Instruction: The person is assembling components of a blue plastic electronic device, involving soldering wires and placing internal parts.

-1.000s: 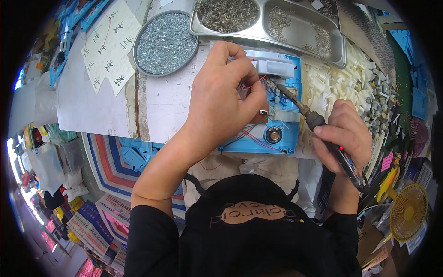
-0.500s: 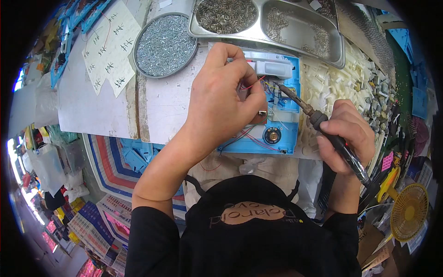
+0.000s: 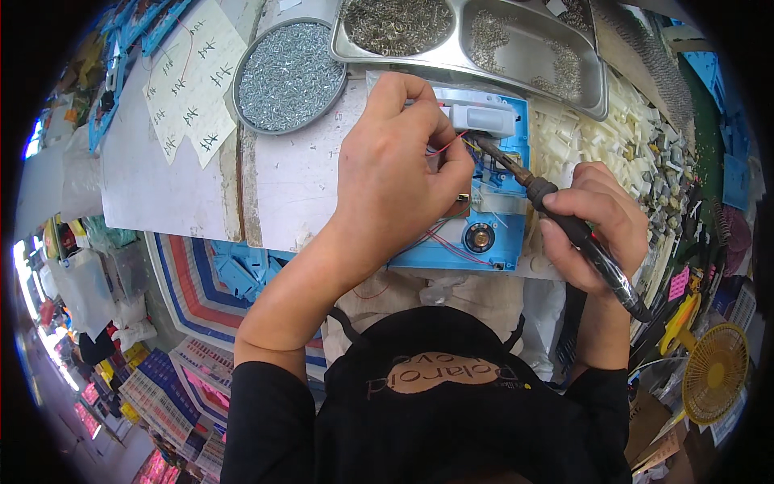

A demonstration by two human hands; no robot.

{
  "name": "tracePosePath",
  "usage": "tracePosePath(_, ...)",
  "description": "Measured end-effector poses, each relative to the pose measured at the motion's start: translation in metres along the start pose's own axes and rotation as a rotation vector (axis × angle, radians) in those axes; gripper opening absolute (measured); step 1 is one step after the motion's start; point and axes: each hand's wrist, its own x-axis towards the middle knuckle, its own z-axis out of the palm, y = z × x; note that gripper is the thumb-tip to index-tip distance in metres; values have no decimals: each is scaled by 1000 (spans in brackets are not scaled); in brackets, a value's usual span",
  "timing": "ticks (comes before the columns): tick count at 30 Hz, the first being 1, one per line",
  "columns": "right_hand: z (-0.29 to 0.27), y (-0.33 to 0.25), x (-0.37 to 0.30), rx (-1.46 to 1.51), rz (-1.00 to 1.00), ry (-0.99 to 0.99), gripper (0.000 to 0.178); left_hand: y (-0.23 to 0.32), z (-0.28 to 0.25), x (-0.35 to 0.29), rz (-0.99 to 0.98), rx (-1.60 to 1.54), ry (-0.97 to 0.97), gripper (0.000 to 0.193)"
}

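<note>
A black-handled soldering iron [image 3: 579, 230] is gripped in my right hand [image 3: 609, 218], its metal tip slanting up and left into a blue plastic housing [image 3: 504, 242]. My left hand [image 3: 391, 165] hangs over the left side of that housing, thumb and fingers pinched on a thin red wire [image 3: 443, 149] near the iron's tip. The fingertips and the exact spot of contact are partly hidden. Inside the housing are a round speaker [image 3: 479, 237], several loose thin wires and a pale grey block [image 3: 488, 119] at the far edge.
Beyond my left hand stands a round dish [image 3: 290, 77] of small screws. A metal tray [image 3: 528, 52] holds springs and small metal parts. White plastic pieces [image 3: 572, 133] are heaped right of the housing. A yellow fan [image 3: 713, 371] is at lower right.
The iron and my right hand have shifted slightly left, bringing the tip closer to my left fingertips. My left hand and the housing sit slightly farther right in the picture.
</note>
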Motion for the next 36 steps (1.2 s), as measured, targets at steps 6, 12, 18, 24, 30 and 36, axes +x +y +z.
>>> tracePosePath(6,2,1,0,5,-14,15,33,-2,4,-2,-9,-4,18,11)
tracePosePath(12,0,0,0,9,-3,-1,32,-1,4,-1,17,25,29,11)
tracePosePath(18,-1,0,0,14,-14,5,32,0,5,-2,17,23,39,11)
tracePosePath(24,-5,-5,-3,12,-6,6,32,0,5,-3,16,23,47,10)
tracePosePath(30,-14,-9,-8,12,-10,14,31,1,7,-3,-25,-11,66,11)
tracePosePath(36,-19,-10,-12,10,5,21,32,1,7,-3,-28,2,60,11)
